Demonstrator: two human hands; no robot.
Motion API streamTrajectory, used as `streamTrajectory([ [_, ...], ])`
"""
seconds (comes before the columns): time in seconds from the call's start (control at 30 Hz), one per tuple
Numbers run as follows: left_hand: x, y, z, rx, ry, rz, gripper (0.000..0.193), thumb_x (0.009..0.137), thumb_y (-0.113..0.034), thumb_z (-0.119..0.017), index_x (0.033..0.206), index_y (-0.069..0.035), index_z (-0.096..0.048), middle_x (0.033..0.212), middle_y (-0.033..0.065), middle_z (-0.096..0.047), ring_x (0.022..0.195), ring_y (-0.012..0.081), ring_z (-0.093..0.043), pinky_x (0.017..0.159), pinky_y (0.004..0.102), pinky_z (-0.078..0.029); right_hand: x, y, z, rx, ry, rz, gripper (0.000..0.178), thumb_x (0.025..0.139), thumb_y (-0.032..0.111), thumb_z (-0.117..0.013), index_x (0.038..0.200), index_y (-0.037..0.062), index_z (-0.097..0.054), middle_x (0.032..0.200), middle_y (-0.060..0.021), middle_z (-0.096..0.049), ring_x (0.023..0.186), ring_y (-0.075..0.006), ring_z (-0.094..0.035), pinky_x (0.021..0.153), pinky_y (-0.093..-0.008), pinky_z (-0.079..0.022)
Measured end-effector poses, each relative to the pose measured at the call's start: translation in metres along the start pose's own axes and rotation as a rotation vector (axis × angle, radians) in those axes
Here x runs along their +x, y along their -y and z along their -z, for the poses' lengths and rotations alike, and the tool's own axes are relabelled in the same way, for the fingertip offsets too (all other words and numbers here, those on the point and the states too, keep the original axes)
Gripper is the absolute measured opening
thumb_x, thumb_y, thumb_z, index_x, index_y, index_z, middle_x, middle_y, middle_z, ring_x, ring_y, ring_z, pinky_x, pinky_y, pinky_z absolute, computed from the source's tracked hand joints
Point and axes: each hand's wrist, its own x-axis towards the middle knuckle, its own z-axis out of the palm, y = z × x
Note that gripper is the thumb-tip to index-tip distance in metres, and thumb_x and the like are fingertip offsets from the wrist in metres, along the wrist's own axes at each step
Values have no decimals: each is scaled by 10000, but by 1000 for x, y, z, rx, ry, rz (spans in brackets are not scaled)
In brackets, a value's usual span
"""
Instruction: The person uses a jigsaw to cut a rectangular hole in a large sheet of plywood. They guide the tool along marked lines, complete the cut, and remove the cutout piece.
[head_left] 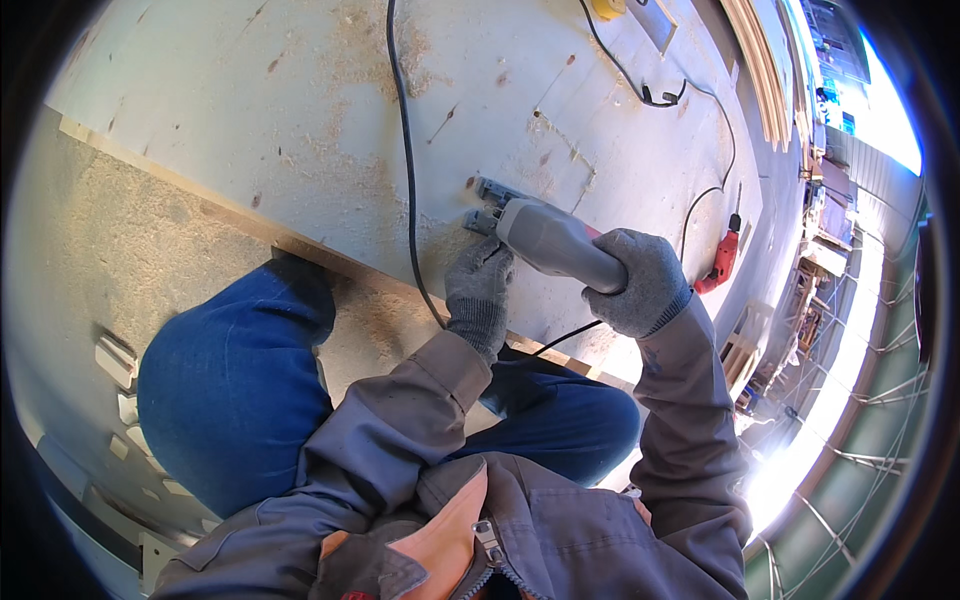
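Holding the power tool (pixel 555 243) by its rear in the right hand (pixel 640 282), slanted lengthwise forward-left over the worktop (pixel 330 150); with left hand (pixel 480 275) curled nearest its metal foot (pixel 482 221), grip impossible to tell.

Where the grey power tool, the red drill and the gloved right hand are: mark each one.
Grey power tool (pixel 557 243): head view, on the middle of its body.
Red drill (pixel 721 258): head view, on its red casing.
Gloved right hand (pixel 642 282): head view, on the back of the glove.
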Motion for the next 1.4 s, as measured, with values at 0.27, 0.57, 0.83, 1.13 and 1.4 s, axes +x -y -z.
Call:
streamTrajectory([
  [0.27, -2, -5, 0, 48, 20, 3, 221, 957, -136, -669, 1120, 14, -666, 1044, 92, -663, 920, 167, -657, 833, 292, -571, -1, 1, -1, -22, -8, 2, 364, 600, 74, -811, 943, 10, -706, 809, -193, -693, 748, -349, -710, 698, -394, -565],
  [0.57, -3, -2, -2, -44, -10, -14, 198, 954, -107, -663, 1114, 11, -661, 1046, 98, -663, 904, 165, -659, 831, 281, -573, 2, 1, 1, -27, -22, 23, 369, 589, 80, -807, 936, 13, -704, 791, -195, -681, 736, -356, -701, 687, -397, -558],
  [0.83, -1, 1, -2, 2, -51, -24, 211, 928, -90, -687, 1112, 7, -657, 1032, 85, -660, 903, 167, -661, 815, 292, -585, 1, 1, 0, -7, -12, 5, 352, 611, 77, -784, 946, 6, -699, 798, -201, -683, 732, -347, -701, 687, -394, -555],
  [1.13, -4, -11, 2, -87, 6, 18, 128, 923, -136, -660, 947, -16, -694, 766, 3, -576, 664, 99, -524, 593, 242, -415, -4, 0, -2, -11, -8, -5, 274, 678, 100, -743, 942, 37, -699, 814, -197, -687, 769, -381, -684, 708, -416, -550],
  [1.4, -43, -52, 1, 85, 52, -204, 205, 956, -102, -635, 1124, 9, -676, 1008, 106, -728, 865, 192, -699, 763, 281, -553, -5, -6, 0, -83, 51, -152, 312, 711, 172, -723, 1011, 90, -705, 913, -187, -713, 907, -375, -691, 809, -420, -545],
])
